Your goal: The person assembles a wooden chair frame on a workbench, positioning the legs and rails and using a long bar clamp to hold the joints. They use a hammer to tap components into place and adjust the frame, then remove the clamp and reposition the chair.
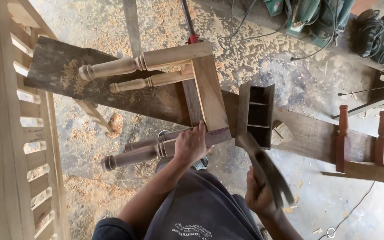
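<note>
Fingers of the left hand (192,144) press flat on the pale wooden turned-leg stool frame (210,91), legs pointing left; right hand (258,195) grips a blurred dark mallet (267,171).

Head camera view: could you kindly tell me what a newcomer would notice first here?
At centre, a small wooden frame with turned legs lies on a dark plank, steadied by the left hand. Lower right, the right hand holds a blurred hammer. Sawdust covers the floor, with power tools at the top right.
</note>
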